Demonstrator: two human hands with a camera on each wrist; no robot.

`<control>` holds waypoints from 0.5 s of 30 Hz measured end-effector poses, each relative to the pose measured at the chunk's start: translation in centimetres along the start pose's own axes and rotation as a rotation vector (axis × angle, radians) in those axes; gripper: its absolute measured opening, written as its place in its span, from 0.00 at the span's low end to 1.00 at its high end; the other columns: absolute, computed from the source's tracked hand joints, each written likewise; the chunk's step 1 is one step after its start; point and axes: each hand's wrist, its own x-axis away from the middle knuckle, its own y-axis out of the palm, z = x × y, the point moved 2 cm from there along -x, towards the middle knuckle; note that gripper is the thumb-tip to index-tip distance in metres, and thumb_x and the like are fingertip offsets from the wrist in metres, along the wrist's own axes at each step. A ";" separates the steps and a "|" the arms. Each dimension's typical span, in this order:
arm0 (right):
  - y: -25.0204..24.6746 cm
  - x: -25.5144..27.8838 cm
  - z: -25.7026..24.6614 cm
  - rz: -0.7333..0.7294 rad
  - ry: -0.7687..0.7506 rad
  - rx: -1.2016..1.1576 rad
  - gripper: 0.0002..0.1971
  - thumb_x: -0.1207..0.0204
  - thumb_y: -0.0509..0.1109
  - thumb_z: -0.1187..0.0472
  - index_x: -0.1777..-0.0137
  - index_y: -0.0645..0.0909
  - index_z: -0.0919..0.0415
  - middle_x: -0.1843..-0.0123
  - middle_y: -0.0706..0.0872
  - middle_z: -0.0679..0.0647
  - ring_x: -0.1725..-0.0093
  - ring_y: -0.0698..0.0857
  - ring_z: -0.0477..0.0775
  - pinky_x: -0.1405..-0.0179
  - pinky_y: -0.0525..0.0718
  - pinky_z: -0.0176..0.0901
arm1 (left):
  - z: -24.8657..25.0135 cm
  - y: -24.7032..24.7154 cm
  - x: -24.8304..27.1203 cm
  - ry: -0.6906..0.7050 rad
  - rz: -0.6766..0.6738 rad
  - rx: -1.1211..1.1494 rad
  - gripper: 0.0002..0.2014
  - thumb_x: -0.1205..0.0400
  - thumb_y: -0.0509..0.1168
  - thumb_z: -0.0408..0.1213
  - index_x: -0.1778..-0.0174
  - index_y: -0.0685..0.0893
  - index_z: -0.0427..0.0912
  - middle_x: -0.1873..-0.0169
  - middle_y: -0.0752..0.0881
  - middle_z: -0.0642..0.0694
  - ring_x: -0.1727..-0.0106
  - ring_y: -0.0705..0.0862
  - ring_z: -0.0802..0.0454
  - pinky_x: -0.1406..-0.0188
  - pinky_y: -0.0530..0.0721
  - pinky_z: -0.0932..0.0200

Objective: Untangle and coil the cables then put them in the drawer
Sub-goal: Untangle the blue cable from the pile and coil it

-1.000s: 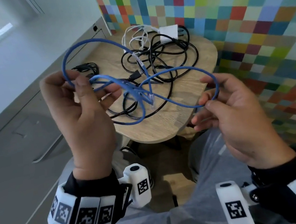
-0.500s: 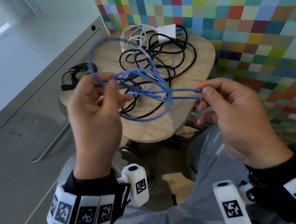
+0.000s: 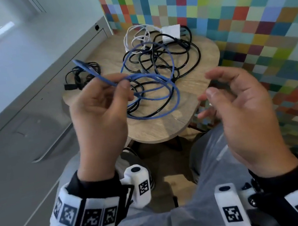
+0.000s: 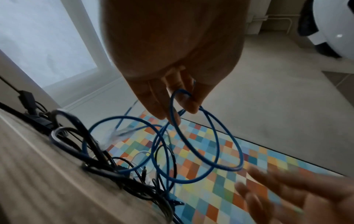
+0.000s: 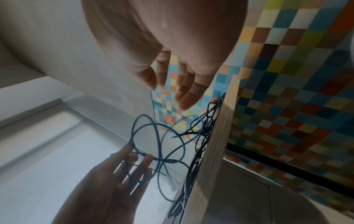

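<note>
The blue cable (image 3: 156,84) is hanging in loose loops from the left hand (image 3: 97,111), which is pinching it between thumb and fingers above the bench (image 3: 158,130); the right hand (image 3: 240,106) is hovering just beside it, fingers relaxed and holding nothing. Judging by its springy loops, it is looking light and slippery, best gathered where they cross. Farther back, black cables (image 3: 184,56) and a white cable (image 3: 136,36) are lying tangled. A closed drawer (image 3: 13,146) is waiting at the left, contents hidden.

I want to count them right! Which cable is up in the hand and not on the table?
The blue cable. The left hand pinches it, while the black and white ones lie on the table.
</note>
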 end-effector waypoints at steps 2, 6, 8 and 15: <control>0.4 0.3 -0.5 -0.102 -0.006 -0.036 0.11 0.15 0.69 0.60 0.35 0.84 0.52 0.39 0.89 0.48 0.49 0.91 0.55 0.56 0.91 0.54 | 0.2 0.8 0.6 0.018 -0.099 -0.034 0.07 0.15 0.71 0.29 0.48 0.90 0.46 0.62 0.91 0.40 0.58 0.91 0.37 0.53 0.91 0.39; 1.2 0.8 -0.4 -0.204 0.028 0.007 0.15 0.19 0.75 0.58 0.33 0.85 0.46 0.40 0.90 0.51 0.57 0.89 0.53 0.61 0.90 0.47 | 0.2 1.4 1.1 0.029 -0.272 -0.042 0.08 0.14 0.70 0.33 0.45 0.90 0.51 0.58 0.92 0.40 0.57 0.90 0.36 0.52 0.88 0.33; 1.2 0.9 -0.1 -0.224 0.032 0.044 0.15 0.18 0.76 0.63 0.36 0.88 0.45 0.46 0.92 0.52 0.59 0.87 0.52 0.63 0.88 0.44 | 0.2 1.5 1.1 0.036 -0.330 -0.034 0.10 0.14 0.70 0.33 0.43 0.90 0.53 0.58 0.91 0.38 0.58 0.88 0.35 0.54 0.88 0.33; 0.8 0.5 0.2 -0.260 0.060 0.056 0.15 0.18 0.75 0.67 0.41 0.91 0.45 0.54 0.89 0.57 0.68 0.83 0.57 0.69 0.87 0.44 | 0.0 1.7 1.3 -0.155 -0.472 0.250 0.23 0.19 0.56 0.20 0.30 0.82 0.38 0.55 0.92 0.38 0.44 0.90 0.40 0.34 0.86 0.41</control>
